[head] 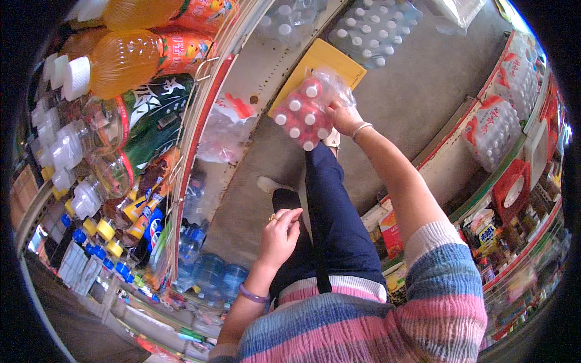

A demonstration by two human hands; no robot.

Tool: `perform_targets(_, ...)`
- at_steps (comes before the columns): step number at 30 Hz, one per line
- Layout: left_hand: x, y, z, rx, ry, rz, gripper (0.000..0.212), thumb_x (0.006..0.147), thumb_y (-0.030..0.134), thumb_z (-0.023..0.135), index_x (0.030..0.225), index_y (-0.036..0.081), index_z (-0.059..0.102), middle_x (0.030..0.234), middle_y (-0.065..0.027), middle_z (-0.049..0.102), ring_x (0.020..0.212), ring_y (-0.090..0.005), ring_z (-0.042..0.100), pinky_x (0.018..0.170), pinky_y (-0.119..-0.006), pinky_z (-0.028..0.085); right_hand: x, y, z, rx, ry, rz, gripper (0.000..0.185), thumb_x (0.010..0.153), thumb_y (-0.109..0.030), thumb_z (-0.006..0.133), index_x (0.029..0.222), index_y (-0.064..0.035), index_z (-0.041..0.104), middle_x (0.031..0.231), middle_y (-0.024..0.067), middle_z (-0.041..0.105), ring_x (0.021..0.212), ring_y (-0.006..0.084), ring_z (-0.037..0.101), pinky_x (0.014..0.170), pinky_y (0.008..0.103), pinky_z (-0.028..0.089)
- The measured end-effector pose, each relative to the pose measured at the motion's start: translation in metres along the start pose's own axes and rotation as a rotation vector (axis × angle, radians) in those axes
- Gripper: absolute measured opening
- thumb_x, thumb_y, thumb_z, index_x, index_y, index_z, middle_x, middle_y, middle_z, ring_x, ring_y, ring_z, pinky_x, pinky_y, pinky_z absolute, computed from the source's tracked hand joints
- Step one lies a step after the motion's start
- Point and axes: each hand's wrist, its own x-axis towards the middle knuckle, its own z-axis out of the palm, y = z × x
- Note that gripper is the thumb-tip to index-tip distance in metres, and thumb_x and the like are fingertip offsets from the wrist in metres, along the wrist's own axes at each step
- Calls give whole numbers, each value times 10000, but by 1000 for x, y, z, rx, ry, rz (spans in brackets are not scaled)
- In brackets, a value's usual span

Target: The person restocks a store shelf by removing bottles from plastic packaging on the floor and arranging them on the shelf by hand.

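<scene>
My right hand [343,115] grips the clear plastic wrap of a pack of pink bottles with white caps [302,113]. The pack is over a yellow cardboard box [333,61] near the shelf base. My left hand [280,238] hangs in front of my body, its fingers loosely bent, holding nothing. Beyond the yellow box stands a shrink-wrapped pack of clear white-capped bottles [372,29]. Part of the pink pack's wrap is bunched around my right fingers, so their tips are partly hidden.
On the left, a wire-fronted shelf holds large orange drink bottles [122,61] and green-labelled bottles [154,118]. Large blue water bottles [211,272] stand below. Shelves on the right hold wrapped bottle packs [492,129] and packaged goods. My feet are on the grey floor [363,172].
</scene>
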Motion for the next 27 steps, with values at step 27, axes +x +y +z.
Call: perform_targets(27,-49,59,-68,185,125,573,897,636,196,782,1377,24,307,1370,-182,372,1231,-364,389,1019,-444,334,-243,-288,-231,417,207,-401,146,748,-62,577,889,-44,608,939,130,592,901,310,601,798,387,497)
